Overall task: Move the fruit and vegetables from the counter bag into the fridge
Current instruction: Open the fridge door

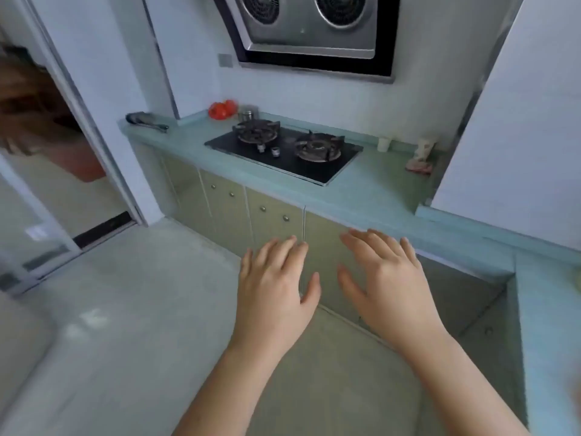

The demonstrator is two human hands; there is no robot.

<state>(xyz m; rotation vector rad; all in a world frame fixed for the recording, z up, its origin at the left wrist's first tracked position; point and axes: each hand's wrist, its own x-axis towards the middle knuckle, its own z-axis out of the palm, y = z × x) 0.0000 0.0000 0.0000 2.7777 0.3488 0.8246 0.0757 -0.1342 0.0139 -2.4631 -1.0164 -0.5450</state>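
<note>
Red bag (pixel 222 109) of produce at the counter's (pixel 371 190) far end, upper middle of frame, beside a metal jar (pixel 248 113) and the stove (pixel 284 149), left hand (pixel 275 287) and right hand (pixel 388 278) spread flat and empty, lower centre, before the cabinets (pixel 248 212)

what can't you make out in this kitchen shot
Head view only:
- Red produce at the counter's far end: too small and blurred to tell its kind or whether it is bagged.
- Fridge: not identifiable; the white panel on the right is cut off by the edge.
- Pale items near that panel: blurred.
- Left hand and right hand: open, holding nothing.
</note>
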